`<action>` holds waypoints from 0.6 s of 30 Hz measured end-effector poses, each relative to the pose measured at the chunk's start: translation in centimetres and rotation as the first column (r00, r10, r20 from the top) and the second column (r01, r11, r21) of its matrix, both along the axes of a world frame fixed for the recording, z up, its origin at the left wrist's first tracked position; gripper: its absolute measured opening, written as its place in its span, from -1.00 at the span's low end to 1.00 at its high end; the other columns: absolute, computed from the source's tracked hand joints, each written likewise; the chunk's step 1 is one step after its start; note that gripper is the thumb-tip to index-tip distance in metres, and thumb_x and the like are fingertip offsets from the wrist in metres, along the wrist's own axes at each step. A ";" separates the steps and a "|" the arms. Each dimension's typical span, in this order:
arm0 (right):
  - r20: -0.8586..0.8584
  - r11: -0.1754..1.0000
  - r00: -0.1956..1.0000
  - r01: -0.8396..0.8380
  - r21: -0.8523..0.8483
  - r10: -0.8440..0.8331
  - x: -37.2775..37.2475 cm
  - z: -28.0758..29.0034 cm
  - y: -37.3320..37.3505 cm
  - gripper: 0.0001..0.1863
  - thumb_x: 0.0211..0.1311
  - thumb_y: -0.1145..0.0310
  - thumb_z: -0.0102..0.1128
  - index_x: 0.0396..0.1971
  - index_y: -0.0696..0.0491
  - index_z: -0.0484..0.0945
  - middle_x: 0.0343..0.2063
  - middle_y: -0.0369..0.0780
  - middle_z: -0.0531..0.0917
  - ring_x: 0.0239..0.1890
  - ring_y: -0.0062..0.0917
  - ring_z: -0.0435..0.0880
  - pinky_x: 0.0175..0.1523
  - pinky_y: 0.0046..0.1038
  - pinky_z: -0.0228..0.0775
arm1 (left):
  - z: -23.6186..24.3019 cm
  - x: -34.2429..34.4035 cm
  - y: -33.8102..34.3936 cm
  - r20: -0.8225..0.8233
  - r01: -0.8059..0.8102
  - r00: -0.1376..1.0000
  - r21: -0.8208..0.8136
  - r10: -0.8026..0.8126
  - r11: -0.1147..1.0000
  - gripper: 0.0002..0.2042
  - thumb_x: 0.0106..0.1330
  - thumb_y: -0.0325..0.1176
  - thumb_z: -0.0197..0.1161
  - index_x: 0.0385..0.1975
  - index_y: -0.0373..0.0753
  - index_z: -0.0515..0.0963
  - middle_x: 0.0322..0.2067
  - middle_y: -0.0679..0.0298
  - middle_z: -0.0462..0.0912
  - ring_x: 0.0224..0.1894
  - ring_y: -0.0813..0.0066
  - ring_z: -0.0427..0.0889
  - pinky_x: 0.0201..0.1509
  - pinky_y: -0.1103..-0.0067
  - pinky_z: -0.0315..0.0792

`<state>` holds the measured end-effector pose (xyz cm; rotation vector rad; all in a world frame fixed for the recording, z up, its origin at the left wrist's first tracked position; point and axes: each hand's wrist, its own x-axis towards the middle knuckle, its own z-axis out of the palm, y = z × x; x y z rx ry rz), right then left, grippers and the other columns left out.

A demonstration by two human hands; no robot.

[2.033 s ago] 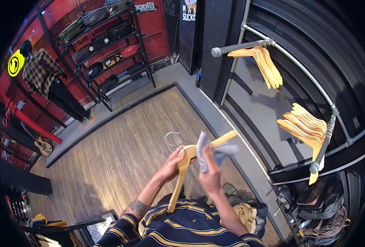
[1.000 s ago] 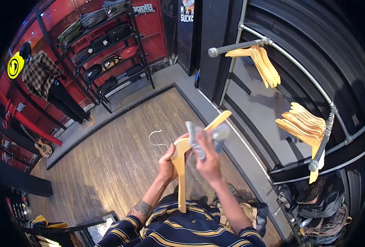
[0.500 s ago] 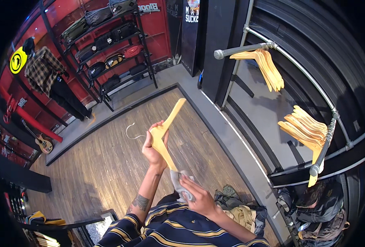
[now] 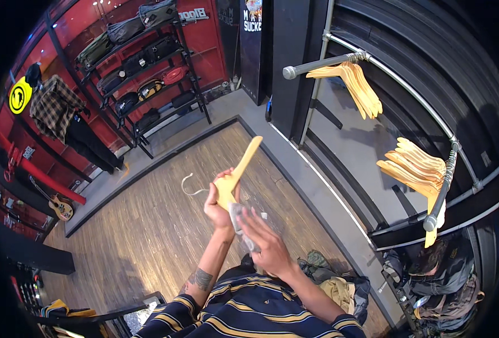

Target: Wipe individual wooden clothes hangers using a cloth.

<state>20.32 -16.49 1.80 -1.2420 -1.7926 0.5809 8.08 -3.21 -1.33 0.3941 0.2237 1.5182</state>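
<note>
My left hand [image 4: 218, 211] grips a pale wooden hanger [image 4: 244, 161] near its centre, holding it raised over the floor with one arm pointing up and away. The hanger's wire hook [image 4: 190, 186] sticks out to the left. Pressed against the lower arm of the hanger is a grey cloth [image 4: 236, 215], held in my right hand [image 4: 263, 242]. That hand's fingers are slightly blurred and hide part of the cloth and the hanger beneath.
Two pipe rails [image 4: 328, 64] [image 4: 442, 197] on the right carry several wooden hangers [image 4: 413, 169]. Backpacks [image 4: 435, 276] and folded clothing [image 4: 337, 290] lie low right. A bag shelf [image 4: 148, 87], dressed mannequin [image 4: 58, 107] and guitar [image 4: 61, 207] stand beyond the wooden floor [image 4: 120, 231].
The hanger has shifted left and turned. The cloth went from its upper arm down to the lower arm, and in the last half second has slid up toward the hanger's middle.
</note>
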 end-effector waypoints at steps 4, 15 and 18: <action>0.241 0.995 0.967 -0.095 0.030 0.085 0.2 -1.3 -3.1 -0.37 0.23 0.36 0.27 0.33 0.01 0.39 0.38 -0.16 0.35 0.42 -0.15 0.29 0.37 -0.26 0.32 | 0.3 -1.5 1.3 0.006 -0.073 0.997 0.010 0.073 0.997 -0.62 0.56 -0.13 -0.07 0.05 -0.35 0.43 0.15 0.07 0.48 0.37 0.20 0.34 0.49 0.30 0.17; 0.190 0.998 0.980 -0.064 0.021 0.059 -0.8 -0.2 -0.7 -0.34 0.31 0.21 0.18 0.39 0.05 0.29 0.41 -0.15 0.30 0.23 -0.15 0.45 0.28 -0.24 0.36 | -2.2 -0.4 1.1 0.099 0.043 0.994 0.004 -0.043 0.999 -0.55 0.50 -0.15 0.00 0.05 -0.50 0.41 0.13 -0.09 0.48 0.35 0.00 0.35 0.50 0.11 0.14; 0.260 0.991 0.957 -0.131 -0.008 0.128 -0.4 -0.4 -2.2 -0.38 0.32 0.28 0.15 0.38 0.05 0.31 0.40 -0.15 0.31 0.21 -0.15 0.46 0.26 -0.26 0.37 | -0.5 -3.0 2.4 0.086 -0.062 0.995 0.018 0.060 0.998 -0.60 0.54 -0.14 -0.08 0.05 -0.41 0.41 0.13 0.01 0.47 0.34 0.14 0.36 0.50 0.24 0.17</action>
